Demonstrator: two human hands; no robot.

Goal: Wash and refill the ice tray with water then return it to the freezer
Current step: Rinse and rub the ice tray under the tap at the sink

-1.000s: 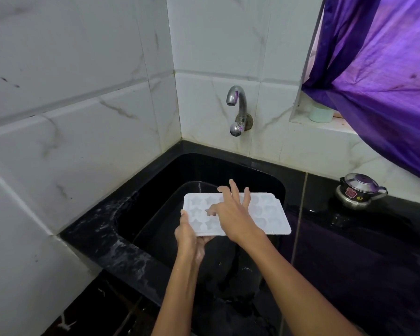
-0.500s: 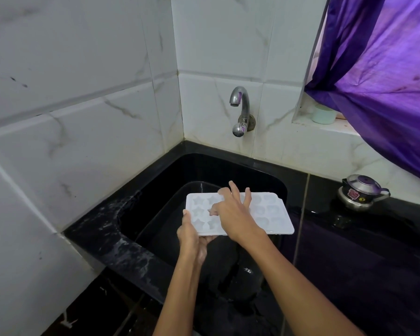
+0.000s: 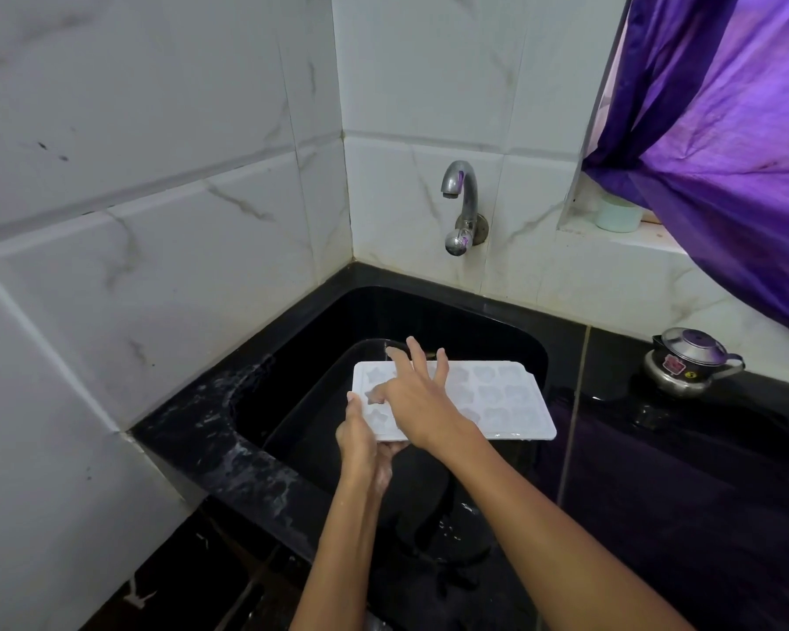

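A white ice tray (image 3: 497, 400) with star and other shaped cells is held level above the black sink (image 3: 301, 348). My left hand (image 3: 361, 439) grips the tray's near left corner from below, thumb on the rim. My right hand (image 3: 417, 396) lies on top of the tray's left half with fingers spread, fingertips pressed into the cells. A steel tap (image 3: 461, 204) sticks out of the tiled wall behind the sink; no water is running from it. I cannot tell whether the cells hold water.
White marbled tiles close in the left and the back. The black countertop (image 3: 684, 471) extends right of the sink, with a small steel kettle (image 3: 688, 364) on it. A purple curtain (image 3: 725, 143) hangs over a window ledge holding a pale cup (image 3: 618, 214).
My right hand's fingers have shifted slightly over the tray's left cells. The tray and my left hand stay in place.
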